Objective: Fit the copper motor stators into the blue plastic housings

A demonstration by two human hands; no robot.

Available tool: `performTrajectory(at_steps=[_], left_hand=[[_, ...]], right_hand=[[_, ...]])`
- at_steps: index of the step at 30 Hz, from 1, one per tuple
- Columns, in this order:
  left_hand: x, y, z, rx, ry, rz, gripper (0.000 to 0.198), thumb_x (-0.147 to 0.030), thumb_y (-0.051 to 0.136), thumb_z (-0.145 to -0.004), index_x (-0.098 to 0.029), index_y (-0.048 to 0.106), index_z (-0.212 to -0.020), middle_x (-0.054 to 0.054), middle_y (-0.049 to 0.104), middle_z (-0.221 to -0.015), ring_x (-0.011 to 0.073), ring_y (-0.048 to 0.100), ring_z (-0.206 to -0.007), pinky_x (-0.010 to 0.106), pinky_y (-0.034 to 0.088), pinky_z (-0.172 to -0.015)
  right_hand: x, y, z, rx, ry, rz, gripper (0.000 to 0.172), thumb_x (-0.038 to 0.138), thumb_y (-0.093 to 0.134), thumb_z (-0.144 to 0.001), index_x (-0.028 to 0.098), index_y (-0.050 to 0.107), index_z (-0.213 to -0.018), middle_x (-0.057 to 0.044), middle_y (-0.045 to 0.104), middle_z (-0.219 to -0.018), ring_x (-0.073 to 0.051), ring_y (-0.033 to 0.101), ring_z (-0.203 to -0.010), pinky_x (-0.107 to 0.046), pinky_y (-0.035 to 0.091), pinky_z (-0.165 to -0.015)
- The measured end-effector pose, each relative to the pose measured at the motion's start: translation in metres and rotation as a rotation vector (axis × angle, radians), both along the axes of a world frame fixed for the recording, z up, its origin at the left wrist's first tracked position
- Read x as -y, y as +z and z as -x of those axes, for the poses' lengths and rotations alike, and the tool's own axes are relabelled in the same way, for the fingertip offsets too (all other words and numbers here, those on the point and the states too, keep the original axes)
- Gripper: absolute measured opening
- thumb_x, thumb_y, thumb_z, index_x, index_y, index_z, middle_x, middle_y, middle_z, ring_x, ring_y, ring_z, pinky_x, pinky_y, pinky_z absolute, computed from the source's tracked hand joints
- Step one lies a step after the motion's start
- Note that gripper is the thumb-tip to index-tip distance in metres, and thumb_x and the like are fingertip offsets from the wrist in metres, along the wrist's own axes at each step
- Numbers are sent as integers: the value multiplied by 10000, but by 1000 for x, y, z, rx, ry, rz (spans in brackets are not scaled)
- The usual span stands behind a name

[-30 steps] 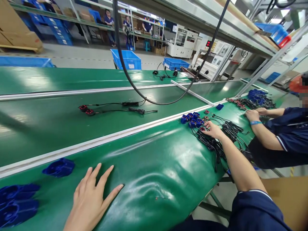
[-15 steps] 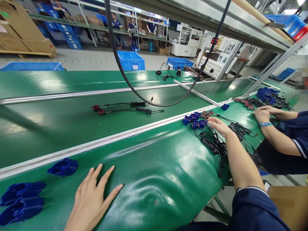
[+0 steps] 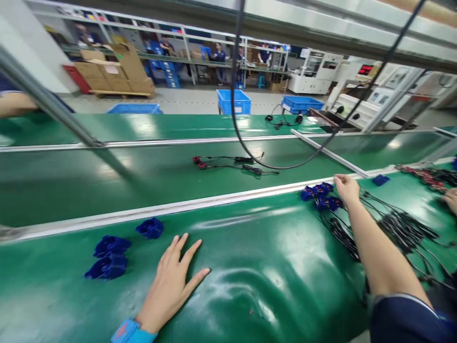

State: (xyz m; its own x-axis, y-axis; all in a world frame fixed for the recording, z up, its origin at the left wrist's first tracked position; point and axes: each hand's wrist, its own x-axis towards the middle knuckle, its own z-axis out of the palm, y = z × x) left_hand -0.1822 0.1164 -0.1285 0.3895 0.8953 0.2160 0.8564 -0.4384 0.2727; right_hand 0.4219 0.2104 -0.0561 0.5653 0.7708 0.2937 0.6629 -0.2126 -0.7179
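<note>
My left hand [image 3: 171, 281] lies with fingers spread on the green mat and holds nothing. Beyond its fingertips sits a blue plastic housing [image 3: 150, 228]; two more blue housings [image 3: 109, 257] are to its left. At the far right of the mat, my right hand [image 3: 347, 189] has its fingers drawn together. Whatever is in them, if anything, is hidden. Just left of that hand, several blue housings [image 3: 319, 191] with small reddish parts inside are grouped, and black cables [image 3: 342, 236] trail from them toward me.
A white rail [image 3: 214, 201] borders the mat. On the belt beyond lie two red-ended black cables [image 3: 246, 165]. A black cable loop [image 3: 233, 95] hangs in front. More cable bundles [image 3: 407, 228] and a co-worker's hand [image 3: 452, 199] are at right. Blue bins [image 3: 233, 102] stand behind.
The view has swung left. My right hand's fingers, stretched over the cluster before, are now drawn together just right of the blue housings. My left hand stays spread on the mat.
</note>
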Motion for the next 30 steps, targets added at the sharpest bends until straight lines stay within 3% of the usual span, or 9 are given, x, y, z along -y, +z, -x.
performTrajectory(at_steps=[3,7,13,16,19,22,24,27,30], left_hand=[[-2,7,-3,85,27,53,585,-573,482,-966,-306,418,-1482,103,282,-1623,381,223,-1513,617,366,-1155],[-8,15,-3,272,107,139,551,-535,469,-989,-300,389,-1481,100,292,-1617,345,254,-1509,549,415,-1145],[-32,25,-2,453,240,58,528,-502,471,-1001,-270,364,-1463,126,393,-1533,274,424,-1423,479,421,-1152],[-85,45,-17,315,96,1,555,-477,574,-960,-247,410,-1437,110,413,-1527,250,396,-1433,437,360,-1199],[-169,62,-37,122,161,22,538,-414,660,-918,-197,497,-1382,135,427,-1519,282,409,-1411,440,376,-1177],[-252,64,-59,71,169,20,484,-375,660,-922,-213,535,-1361,132,415,-1531,314,405,-1401,480,388,-1149],[-294,58,-74,28,146,25,442,-354,677,-912,-220,573,-1320,118,424,-1526,327,397,-1399,506,400,-1126],[-331,47,-91,-42,104,38,374,-347,671,-921,-197,609,-1257,110,472,-1478,320,437,-1359,543,418,-1094],[-349,41,-101,-111,81,50,333,-355,636,-948,-183,615,-1232,108,521,-1414,293,497,-1297,546,429,-1082]], right_hand=[[-30,4,51,179,246,-1,464,514,618,-793,186,652,-1120,-121,715,-1053,-298,667,-1026,-490,493,-1002],[-93,-9,131,553,651,104,528,401,656,-763,229,603,-1259,-85,618,-1341,-294,535,-1281,-457,406,-1117],[-191,-37,189,659,522,216,514,286,632,-674,171,626,-1175,-167,584,-1318,-387,465,-1311,-560,403,-1065],[-221,-48,198,680,447,249,373,306,579,-727,176,666,-1066,-168,570,-1334,-378,450,-1319,-557,393,-1067],[-239,-55,201,712,429,267,347,301,540,-772,179,679,-1065,-151,471,-1473,-364,369,-1398,-562,353,-1101],[-252,-59,197,743,449,286,370,341,540,-798,188,676,-1106,-124,408,-1543,-364,283,-1457,-562,323,-1124],[-260,-61,189,756,465,310,370,384,558,-794,200,679,-1092,-111,431,-1533,-379,275,-1460,-564,321,-1123],[-269,-63,174,759,491,362,342,412,565,-779,221,680,-1039,-107,587,-1368,-375,404,-1377,-539,367,-1088],[-269,-62,157,751,516,405,341,426,552,-777,217,673,-1017,-117,662,-1180,-325,594,-1137,-467,449,-1000]])
